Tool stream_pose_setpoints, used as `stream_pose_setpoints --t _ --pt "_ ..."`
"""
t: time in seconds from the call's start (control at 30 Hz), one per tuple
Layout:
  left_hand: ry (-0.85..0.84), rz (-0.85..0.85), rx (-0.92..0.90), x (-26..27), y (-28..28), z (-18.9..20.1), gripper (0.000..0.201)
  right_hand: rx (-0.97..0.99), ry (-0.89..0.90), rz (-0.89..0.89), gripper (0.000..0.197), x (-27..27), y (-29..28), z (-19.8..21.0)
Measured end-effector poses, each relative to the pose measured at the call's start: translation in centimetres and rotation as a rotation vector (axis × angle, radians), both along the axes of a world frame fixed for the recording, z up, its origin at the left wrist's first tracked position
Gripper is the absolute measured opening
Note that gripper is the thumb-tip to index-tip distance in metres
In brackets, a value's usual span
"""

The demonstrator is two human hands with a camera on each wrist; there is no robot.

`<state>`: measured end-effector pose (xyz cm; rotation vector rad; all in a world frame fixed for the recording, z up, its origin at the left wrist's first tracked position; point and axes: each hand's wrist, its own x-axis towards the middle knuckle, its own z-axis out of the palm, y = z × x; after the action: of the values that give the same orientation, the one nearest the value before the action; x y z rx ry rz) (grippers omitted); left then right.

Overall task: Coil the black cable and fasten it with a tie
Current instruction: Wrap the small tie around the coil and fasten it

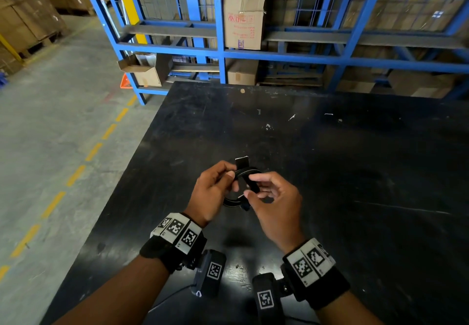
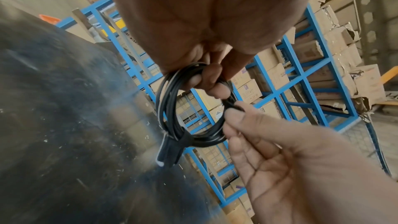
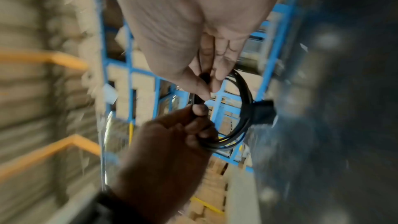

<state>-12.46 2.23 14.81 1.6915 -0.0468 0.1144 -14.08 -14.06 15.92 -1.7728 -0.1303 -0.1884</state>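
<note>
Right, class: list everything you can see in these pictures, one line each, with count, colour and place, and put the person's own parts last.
Cable: one, black, coiled, held above the table.
Tie: one, black strap, wrapped round the coil, ends loose.
Table: one, black, scuffed, under the hands.
Rack: one, blue, behind the table.
Boxes: many, brown cardboard, on the rack and stacked far left.
Floor line: one, yellow, dashed, left of the table.
Wristbands: two, black with printed squares.
Left hand: grip on the coil.
Right hand: pinches the strap.

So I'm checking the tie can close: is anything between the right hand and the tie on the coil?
Nothing visible. The right hand already pinches the tie, and the left hand holds the coil above the table.
</note>
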Motion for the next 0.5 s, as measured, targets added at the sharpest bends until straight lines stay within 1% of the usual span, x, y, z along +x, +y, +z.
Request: stream_pose_setpoints --t 0.07,0.13,0.17,0.23,0.3,0.37,0.43,0.5 --pt "0.045 -0.019 -0.038 0.2 0.0 0.0 0.019 -0.223 -0.207 0.01 0.028 0.0 -0.6 0.0" --pt "0.088 -0.05 -0.068 0.4 0.1 0.0 0.023 -0.404 -0.393 0.034 0.023 0.2 -1.0 0.0" --pt "0.106 -0.071 -0.074 0.4 0.1 0.1 0.022 -0.47 -0.455 0.043 0.02 0.4 -1.2 0.1" --pt "0.123 -0.116 -0.045 0.4 0.3 0.1 0.019 -0.546 -0.507 0.062 0.015 0.9 -1.6 0.2" --pt "0.111 -0.158 0.019 0.2 0.5 0.3 0.018 -0.557 -0.514 0.096 0.013 1.6 -2.2 0.5" --pt "0.08 -0.199 0.094 0.2 0.9 0.6 0.017 -0.488 -0.461 0.147 0.011 2.3 -2.8 0.9" --pt "0.05 -0.249 0.173 0.3 1.2 1.1 0.017 -0.374 -0.36 0.184 0.009 2.8 -3.3 1.4" --pt "0.019 -0.297 0.235 0.3 1.3 1.8 0.017 -0.236 -0.207 0.211 0.012 3.1 -3.5 1.7"
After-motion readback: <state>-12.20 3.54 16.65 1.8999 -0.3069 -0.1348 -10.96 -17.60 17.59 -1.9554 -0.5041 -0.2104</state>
